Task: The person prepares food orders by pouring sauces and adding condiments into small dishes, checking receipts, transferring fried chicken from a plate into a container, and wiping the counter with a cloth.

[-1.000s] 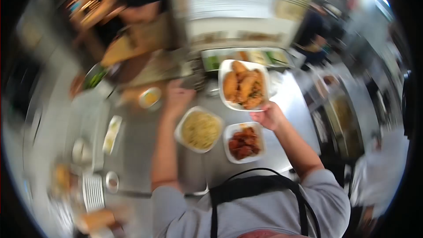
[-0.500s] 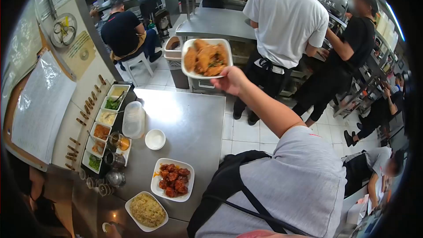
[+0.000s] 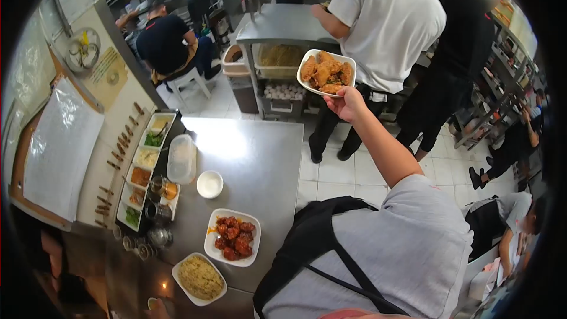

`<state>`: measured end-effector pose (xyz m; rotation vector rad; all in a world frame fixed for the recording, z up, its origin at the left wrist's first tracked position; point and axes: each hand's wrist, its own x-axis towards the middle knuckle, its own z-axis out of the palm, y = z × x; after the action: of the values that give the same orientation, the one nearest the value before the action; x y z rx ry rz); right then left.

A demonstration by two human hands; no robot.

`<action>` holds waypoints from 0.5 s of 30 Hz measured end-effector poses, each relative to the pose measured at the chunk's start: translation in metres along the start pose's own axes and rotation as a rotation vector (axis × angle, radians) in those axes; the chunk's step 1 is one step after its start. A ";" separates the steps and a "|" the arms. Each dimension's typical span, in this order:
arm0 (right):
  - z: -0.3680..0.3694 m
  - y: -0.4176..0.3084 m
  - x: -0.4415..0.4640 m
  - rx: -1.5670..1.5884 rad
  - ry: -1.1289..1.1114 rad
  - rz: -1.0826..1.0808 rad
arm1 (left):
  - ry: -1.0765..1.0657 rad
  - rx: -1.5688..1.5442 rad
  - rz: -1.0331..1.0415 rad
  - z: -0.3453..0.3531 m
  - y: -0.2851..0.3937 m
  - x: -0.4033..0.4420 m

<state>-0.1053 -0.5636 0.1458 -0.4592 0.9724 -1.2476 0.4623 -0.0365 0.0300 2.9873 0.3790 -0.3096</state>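
My right hand point(image 3: 347, 105) reaches away from the counter and grips the near edge of a white square dish point(image 3: 302, 78). Fried chicken wings point(image 3: 325, 71) fill that dish, which is held up in the air just behind a person in a white T-shirt. On the steel counter stand a white dish of red-glazed chicken pieces point(image 3: 235, 237), an oval dish of fried rice point(image 3: 202, 277) and a small white bowl point(image 3: 210, 184). My left hand is out of view.
Along the wall runs a rack of condiment tubs point(image 3: 142, 175), with glass jars point(image 3: 160, 236) and a clear plastic container point(image 3: 181, 158) beside it. Co-workers stand close at the right; one sits on a white stool point(image 3: 188, 85). A steel shelf unit point(image 3: 283, 23) stands behind.
My right hand has carried the dish of chicken wings to the right, toward the person in white. A co-worker in black has shifted left, closer to that person.
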 end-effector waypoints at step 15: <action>-0.004 0.154 -0.011 -0.167 -0.324 0.649 | 0.256 0.038 0.005 0.038 -0.107 -0.123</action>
<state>-0.0198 -0.5061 0.0309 -0.4129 0.8525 -0.4921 0.3114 0.0320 0.0101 3.0716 0.3923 0.0694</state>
